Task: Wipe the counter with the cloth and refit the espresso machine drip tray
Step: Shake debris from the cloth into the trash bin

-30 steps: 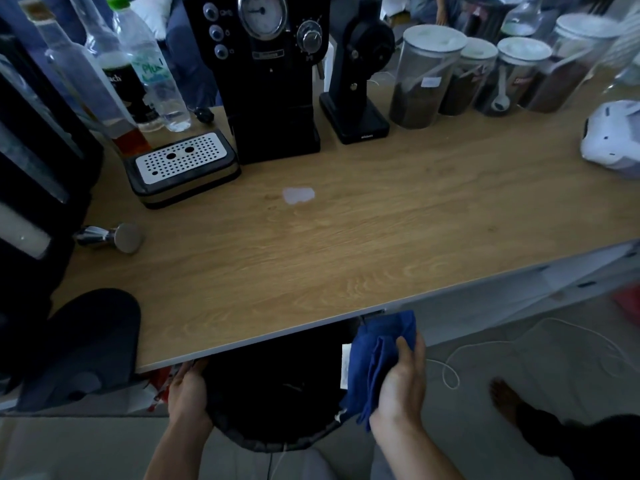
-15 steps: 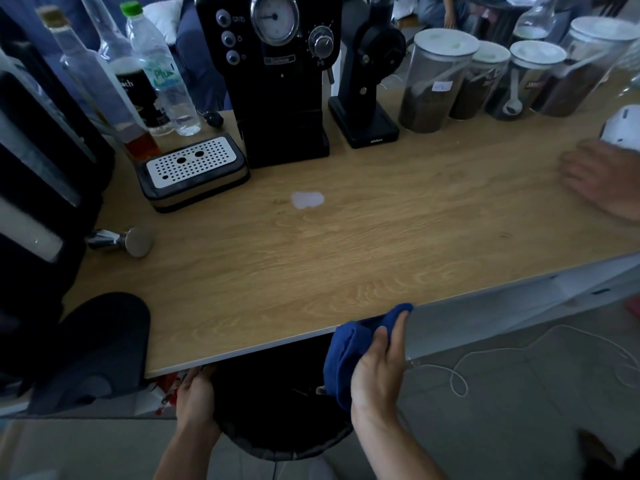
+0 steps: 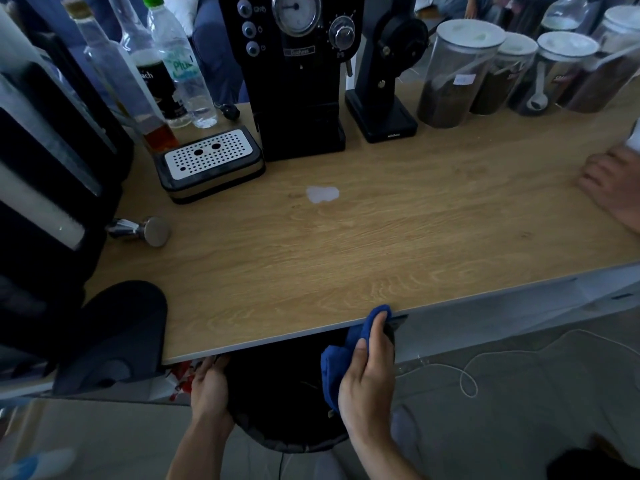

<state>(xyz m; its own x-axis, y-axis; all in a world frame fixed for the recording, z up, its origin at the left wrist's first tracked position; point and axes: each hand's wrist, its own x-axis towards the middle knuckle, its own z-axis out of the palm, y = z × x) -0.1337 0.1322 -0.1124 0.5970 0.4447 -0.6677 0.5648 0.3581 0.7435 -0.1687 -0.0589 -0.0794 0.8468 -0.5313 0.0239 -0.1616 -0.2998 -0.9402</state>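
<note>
My right hand point(image 3: 369, 379) grips a bunched blue cloth point(image 3: 334, 363) just below the wooden counter's point(image 3: 381, 244) front edge, the cloth's top touching the rim. My left hand point(image 3: 209, 386) holds the rim of a black bin point(image 3: 284, 393) under the counter. A small pale spill point(image 3: 322, 194) lies mid-counter. The drip tray point(image 3: 209, 164), black with a perforated metal grate, sits on the counter left of the black espresso machine point(image 3: 294, 74), out of its slot.
A metal tamper point(image 3: 145, 230) lies at the left. Bottles point(image 3: 173, 64) stand behind the tray, a grinder point(image 3: 384, 71) and several coffee jars point(image 3: 460, 71) at the back right. Another person's hand point(image 3: 613, 188) rests at the right edge. A dark cushion point(image 3: 114, 334) overhangs front left.
My right hand has lifted the blue cloth from below the counter up to its front edge. Another person's hand has come in at the right. My view moved closer.
</note>
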